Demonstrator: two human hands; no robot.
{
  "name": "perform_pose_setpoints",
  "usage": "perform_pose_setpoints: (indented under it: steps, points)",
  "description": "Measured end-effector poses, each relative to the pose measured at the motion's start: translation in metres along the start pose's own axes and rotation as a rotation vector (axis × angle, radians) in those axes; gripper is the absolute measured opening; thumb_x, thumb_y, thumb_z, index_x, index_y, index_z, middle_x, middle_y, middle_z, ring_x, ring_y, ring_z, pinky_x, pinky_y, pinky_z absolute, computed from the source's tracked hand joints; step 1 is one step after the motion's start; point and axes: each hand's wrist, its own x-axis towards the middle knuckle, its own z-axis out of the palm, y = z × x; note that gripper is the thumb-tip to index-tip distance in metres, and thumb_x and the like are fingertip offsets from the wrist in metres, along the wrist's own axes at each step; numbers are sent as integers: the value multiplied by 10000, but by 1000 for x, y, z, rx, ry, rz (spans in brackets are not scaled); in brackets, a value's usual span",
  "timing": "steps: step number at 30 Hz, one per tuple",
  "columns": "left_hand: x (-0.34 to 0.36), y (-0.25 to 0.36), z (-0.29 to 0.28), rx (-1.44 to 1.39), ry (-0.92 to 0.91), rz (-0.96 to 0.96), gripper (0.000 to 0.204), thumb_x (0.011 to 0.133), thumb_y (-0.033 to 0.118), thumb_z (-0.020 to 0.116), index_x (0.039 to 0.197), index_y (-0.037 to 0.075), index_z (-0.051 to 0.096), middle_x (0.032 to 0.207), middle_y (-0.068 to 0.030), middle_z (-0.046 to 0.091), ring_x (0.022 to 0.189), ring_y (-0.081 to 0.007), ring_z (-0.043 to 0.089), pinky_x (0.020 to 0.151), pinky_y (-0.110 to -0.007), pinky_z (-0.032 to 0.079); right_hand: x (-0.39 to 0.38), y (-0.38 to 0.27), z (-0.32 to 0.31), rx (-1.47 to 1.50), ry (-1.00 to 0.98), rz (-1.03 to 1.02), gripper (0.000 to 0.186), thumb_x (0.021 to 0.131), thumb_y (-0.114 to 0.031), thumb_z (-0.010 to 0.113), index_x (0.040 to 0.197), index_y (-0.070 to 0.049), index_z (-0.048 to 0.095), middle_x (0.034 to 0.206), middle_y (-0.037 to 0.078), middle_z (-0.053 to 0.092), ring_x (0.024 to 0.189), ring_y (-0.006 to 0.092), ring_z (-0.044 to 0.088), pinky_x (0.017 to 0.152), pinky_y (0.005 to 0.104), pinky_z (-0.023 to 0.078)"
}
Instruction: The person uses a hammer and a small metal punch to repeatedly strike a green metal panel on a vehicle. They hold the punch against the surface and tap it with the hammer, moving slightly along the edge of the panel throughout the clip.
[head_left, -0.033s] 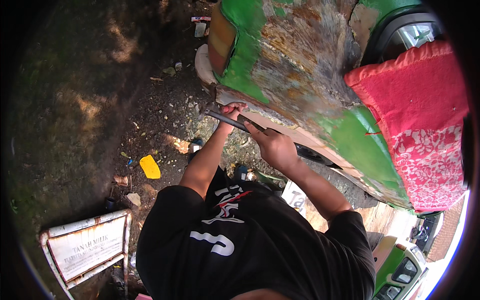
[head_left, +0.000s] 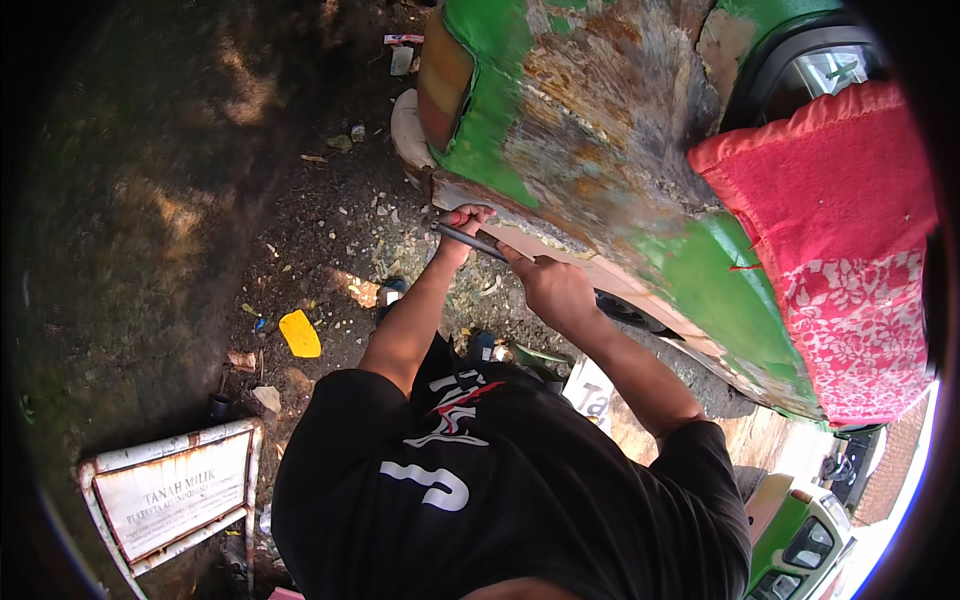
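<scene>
My right hand (head_left: 556, 292) is wrapped round the handle of a hammer (head_left: 482, 246), whose shaft slants up and left across my left wrist area. The hammer's head end is hard to make out. My left hand (head_left: 466, 216) is at the lower edge of a green vehicle body (head_left: 660, 265), beside the pale trim (head_left: 530, 232). Its fingers are curled in, and what they hold is hidden. Above both hands, the body panel is scraped to bare brown and grey patches (head_left: 600, 100).
A red patterned cloth (head_left: 820, 250) drapes over the vehicle at right. Debris and a yellow piece (head_left: 300, 334) lie on the dirt. A rusty-framed white sign (head_left: 180, 495) stands lower left. Another green and white vehicle (head_left: 795, 535) is lower right. My shoes (head_left: 483, 345) show beneath me.
The hammer's head end has shifted slightly right, closer to my left hand, and my right hand has moved a little. My left hand stays in place.
</scene>
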Motion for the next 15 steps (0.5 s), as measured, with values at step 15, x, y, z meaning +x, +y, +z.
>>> perform_pose_setpoints:
  steps: [15]
  points:
    - [-8,9,0,-25,-30,106,164,906,-28,587,765,53,567,1047,-110,656,1096,-242,606,1039,-421,436,-42,6,1,246,112,38,455,892,-150,626,1336,-241,584,692,114,573,653,304,600,604,426,489]
